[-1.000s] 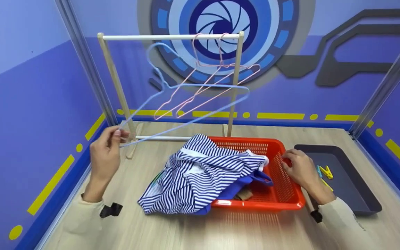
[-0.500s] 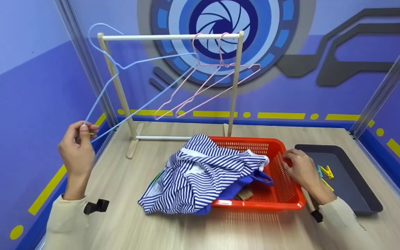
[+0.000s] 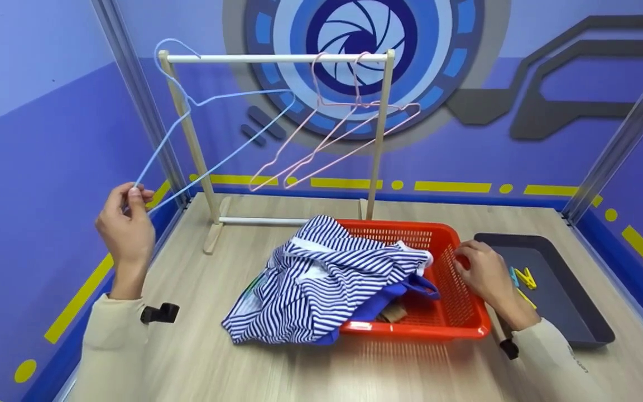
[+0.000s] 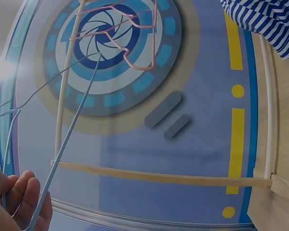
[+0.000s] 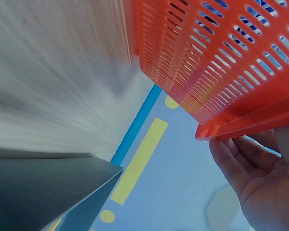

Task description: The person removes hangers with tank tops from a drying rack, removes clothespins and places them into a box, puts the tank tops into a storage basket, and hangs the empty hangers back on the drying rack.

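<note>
Between thumb and fingers, my left hand point(image 3: 126, 229) pinches a lower corner of a light-blue wire hanger point(image 3: 189, 104). Its hook overlaps the left end of the rack's white top bar point(image 3: 254, 58) in the head view. The left wrist view shows the hanger's long bar point(image 4: 73, 120) running up from the fingers. My right hand point(image 3: 486, 273) grips the right rim of a red slotted basket point(image 3: 411, 329), its fingertips right at the rim in the right wrist view. A navy-and-white striped garment point(image 3: 327, 279) spills over the basket's left side, with blue cloth point(image 3: 377, 301) under it.
Two pink hangers point(image 3: 357, 104) hang at the right end of the rack. On the table's right lies a dark grey tray point(image 3: 567, 290) with a yellow clothes peg point(image 3: 527, 278) and a blue one point(image 3: 513, 276). A patterned purple wall point(image 3: 466, 162) stands behind.
My left hand has carried the blue hanger left and up, its hook rising to the bar's left end, then shifted slightly right. The right hand and basket have stayed put.
</note>
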`<state>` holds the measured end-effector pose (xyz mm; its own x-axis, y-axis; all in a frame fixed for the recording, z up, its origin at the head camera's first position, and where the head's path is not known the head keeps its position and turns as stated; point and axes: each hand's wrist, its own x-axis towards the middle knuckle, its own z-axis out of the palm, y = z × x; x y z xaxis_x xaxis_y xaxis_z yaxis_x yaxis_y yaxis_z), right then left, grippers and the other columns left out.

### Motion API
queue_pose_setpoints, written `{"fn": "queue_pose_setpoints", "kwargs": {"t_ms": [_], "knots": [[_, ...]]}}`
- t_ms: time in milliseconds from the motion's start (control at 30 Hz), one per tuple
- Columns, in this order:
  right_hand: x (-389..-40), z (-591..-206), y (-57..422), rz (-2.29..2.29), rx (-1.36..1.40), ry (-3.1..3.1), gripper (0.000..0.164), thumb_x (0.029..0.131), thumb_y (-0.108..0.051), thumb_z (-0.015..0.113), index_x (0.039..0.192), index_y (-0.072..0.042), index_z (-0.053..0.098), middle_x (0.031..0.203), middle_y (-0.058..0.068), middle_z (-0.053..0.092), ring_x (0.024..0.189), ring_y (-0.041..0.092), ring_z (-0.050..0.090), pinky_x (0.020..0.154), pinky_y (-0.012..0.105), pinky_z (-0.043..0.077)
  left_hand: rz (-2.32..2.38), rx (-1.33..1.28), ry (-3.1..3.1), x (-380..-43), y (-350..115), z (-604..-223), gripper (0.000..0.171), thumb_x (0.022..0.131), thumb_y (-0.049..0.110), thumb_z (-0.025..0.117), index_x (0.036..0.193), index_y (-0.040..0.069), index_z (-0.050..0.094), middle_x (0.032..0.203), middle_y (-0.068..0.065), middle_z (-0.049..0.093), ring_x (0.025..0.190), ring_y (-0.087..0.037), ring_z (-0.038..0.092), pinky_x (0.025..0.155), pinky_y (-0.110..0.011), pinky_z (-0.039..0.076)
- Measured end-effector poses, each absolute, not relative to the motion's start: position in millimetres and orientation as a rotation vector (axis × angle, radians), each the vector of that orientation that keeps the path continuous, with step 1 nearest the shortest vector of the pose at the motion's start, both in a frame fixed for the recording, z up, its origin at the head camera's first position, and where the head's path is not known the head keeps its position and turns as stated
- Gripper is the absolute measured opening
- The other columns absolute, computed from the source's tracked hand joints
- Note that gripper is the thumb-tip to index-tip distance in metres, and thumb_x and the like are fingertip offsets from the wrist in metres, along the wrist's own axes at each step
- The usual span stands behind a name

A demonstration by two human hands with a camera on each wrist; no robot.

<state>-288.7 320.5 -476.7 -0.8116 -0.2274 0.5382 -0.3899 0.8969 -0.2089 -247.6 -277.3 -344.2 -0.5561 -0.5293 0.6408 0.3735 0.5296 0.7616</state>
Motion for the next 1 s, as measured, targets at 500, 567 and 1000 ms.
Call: {"fn": "queue_pose_setpoints", "kwargs": {"t_ms": [500,567,1000], "knots": [[-287,-477,320,0.438,0.414,-2.581,0.013,0.082,-0.006,0.073,0.092,0.002,0.072,0.1,0.018,0.068,0.09,0.034,0.065,0.079,0.052,0.057,-1.044,0.107,-1.823,-302,-252,-319,0.025,0.102,0.011,0.05,0.105,-0.007,0.068,0.09,-0.018,0.073,0.079,-0.014,0.064,0.071,-0.014,0.041],[-287,-477,320,0.439,0.411,-2.585,0.013,0.082,-0.007,0.073,0.093,0.002,0.072,0.101,0.018,0.069,0.091,0.034,0.065,0.079,0.052,0.057,-1.034,0.107,-1.831,-308,-250,-318,0.025,0.102,0.01,0.05,0.105,-0.007,0.068,0.09,-0.019,0.073,0.082,-0.024,0.066,0.072,-0.016,0.04],[-288,-478,321,0.437,0.447,-2.513,0.012,0.079,-0.004,0.075,0.088,0.002,0.072,0.096,0.017,0.069,0.087,0.033,0.065,0.076,0.051,0.057,-1.063,0.186,-1.905,-340,-246,-319,0.027,0.104,0.012,0.047,0.11,-0.005,0.067,0.097,-0.02,0.072,0.093,-0.031,0.068,0.086,-0.039,0.051]]}}
